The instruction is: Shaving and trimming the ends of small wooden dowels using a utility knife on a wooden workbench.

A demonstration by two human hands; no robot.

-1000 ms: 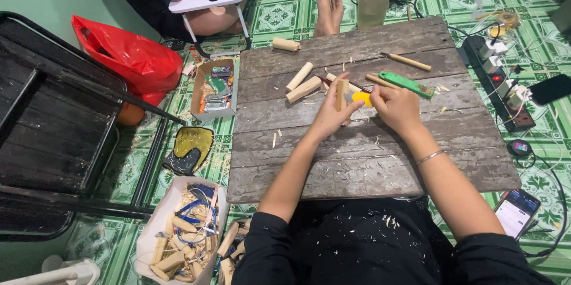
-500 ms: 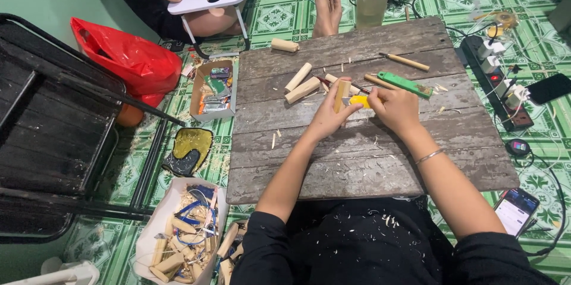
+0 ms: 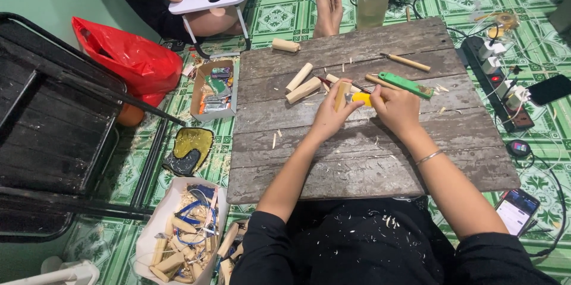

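The left hand grips a half-carved wood block, the right hand clasps a yellow knife; shavings already litter the board, and several dowels lie uncut.

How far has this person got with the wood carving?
Done: shavings lie on the wooden board, and a box on the floor holds cut wood pieces. In hand: the left hand grips a wood piece; the right hand holds a yellow cutter against it. Left: uncut wooden sticks.
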